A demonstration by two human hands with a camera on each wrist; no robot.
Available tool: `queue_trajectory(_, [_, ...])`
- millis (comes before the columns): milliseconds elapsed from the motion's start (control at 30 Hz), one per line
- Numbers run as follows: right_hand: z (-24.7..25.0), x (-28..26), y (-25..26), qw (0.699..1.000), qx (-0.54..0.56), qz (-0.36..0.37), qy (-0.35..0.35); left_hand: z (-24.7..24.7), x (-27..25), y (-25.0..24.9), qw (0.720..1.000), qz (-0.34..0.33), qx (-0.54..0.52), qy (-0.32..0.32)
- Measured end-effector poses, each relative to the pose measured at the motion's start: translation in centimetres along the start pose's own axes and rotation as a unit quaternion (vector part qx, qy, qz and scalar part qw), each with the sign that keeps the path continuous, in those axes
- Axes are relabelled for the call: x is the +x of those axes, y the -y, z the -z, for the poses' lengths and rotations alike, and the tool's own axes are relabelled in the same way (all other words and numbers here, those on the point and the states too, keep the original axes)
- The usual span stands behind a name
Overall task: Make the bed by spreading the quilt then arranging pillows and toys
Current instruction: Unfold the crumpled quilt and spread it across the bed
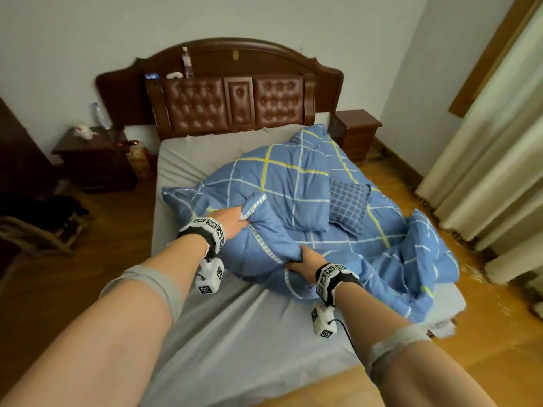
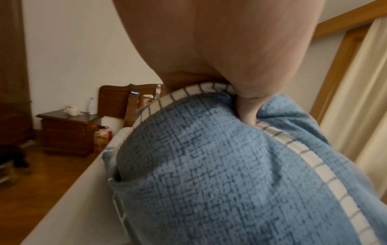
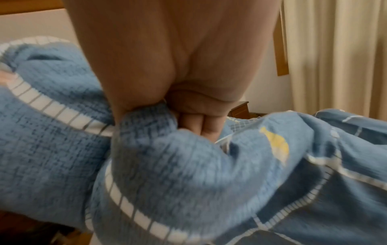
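Note:
A blue quilt with white and yellow lines lies bunched on the right half of the bed. My left hand grips its striped edge near the bed's middle. Lower down and to the right, my right hand grips the same edge, fingers curled into the cloth. A small blue checked pillow lies on top of the quilt, to the right of my hands. No toys show.
The grey sheet is bare at the left and front. A brown padded headboard stands at the far end, with a nightstand on the left and another on the right. Cream curtains hang along the right. Wooden floor surrounds the bed.

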State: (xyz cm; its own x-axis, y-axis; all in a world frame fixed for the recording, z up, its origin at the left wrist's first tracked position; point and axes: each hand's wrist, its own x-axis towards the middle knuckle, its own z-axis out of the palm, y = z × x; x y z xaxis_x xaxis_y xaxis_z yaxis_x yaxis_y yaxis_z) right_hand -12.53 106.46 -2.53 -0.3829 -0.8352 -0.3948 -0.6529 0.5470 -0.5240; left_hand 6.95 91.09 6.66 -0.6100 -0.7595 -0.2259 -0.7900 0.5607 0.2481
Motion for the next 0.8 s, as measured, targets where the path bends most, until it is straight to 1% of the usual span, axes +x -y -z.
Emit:
queue_trajectory(67, [-2.6,-3.0,2.5,1.000,0.001,0.025,0.016,-0.3,-4.1,2.8,1.000,0.022,-0.002,-0.002])
queue_trajectory(133, [-5.6,-5.4,4.1,0.997,0.006,0.053,0.047,-0.8,-8.5,5.3,0.999,0.052,-0.008,0.013])
queue_trajectory(200, [-8.6,-7.5,5.5,0.994,-0.011,0.066,0.083,-1.7,-12.7,7.7,0.995,0.091,-0.010,0.033])
queue_trajectory(333, [-15.2,-11.7,7.4,0.992,-0.025,0.065,0.108,-3.1,-19.6,11.2,0.986,0.124,0.044,0.098])
queue_trajectory(433, [-18.3,-14.1,10.0,0.990,-0.062,0.066,0.112,-3.5,-23.2,13.7,0.983,0.113,0.068,0.129])
queue_trajectory(567, [-20.7,-15.2,15.1,0.986,-0.120,0.037,0.110,-3.1,-26.9,19.0,0.988,0.092,0.072,0.103])
queue_trajectory(667, [-23.2,-15.8,18.8,0.988,-0.138,0.014,0.072,-3.0,-29.1,24.2,0.993,0.061,0.041,0.090])
queue_trajectory(800, [-29.0,-17.0,21.3,0.987,-0.147,-0.021,0.056,-4.5,-31.6,32.2,0.991,0.023,-0.006,0.129])
